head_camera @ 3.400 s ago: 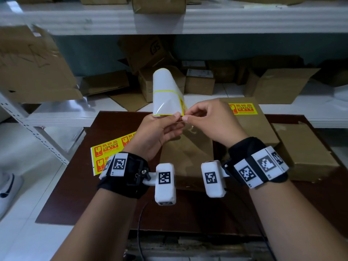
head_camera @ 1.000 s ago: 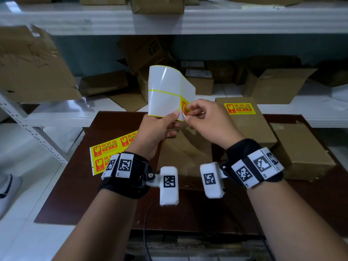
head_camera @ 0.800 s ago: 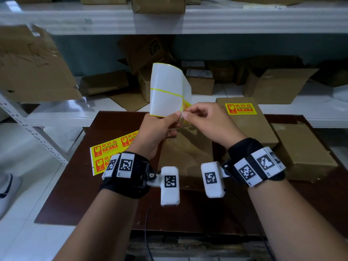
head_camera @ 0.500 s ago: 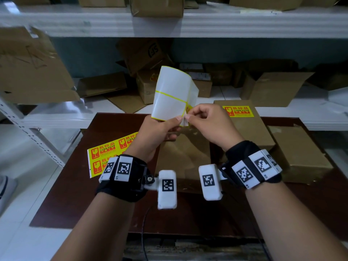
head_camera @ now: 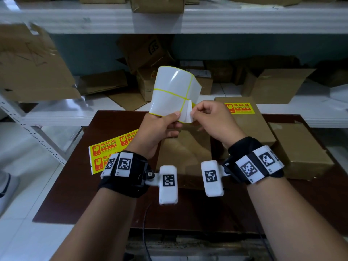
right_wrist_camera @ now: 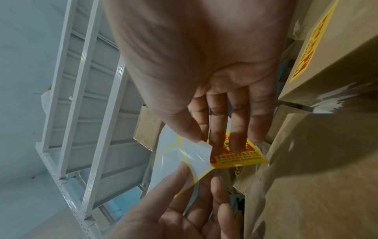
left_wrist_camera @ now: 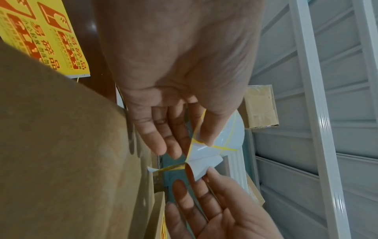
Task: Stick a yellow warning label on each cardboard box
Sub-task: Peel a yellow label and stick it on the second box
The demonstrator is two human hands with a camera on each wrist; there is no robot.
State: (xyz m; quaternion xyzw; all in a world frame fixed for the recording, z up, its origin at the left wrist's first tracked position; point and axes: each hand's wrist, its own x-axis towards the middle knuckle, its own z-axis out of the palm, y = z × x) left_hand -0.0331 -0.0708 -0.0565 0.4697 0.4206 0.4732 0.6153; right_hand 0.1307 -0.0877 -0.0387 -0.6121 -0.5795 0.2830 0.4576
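now, change: backing corner (head_camera: 186, 114) newly peeled up off the label sheet (head_camera: 174, 91)
hands: left hand (head_camera: 158, 129) grips sheet, right hand (head_camera: 211, 117) pinches corner
task: label nearly free for next box (head_camera: 185, 149)

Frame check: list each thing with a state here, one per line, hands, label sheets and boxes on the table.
left hand: holds the label sheet's lower edge.
right hand: pinches a peeled corner of that sheet.
label sheet: held up, curled, white backing toward the head camera, one corner lifted.
spare label sheet: flat on the table, unpeeled.
far box: closed, labelled.
right box: closed, no label visible.
middle box: no label visible.
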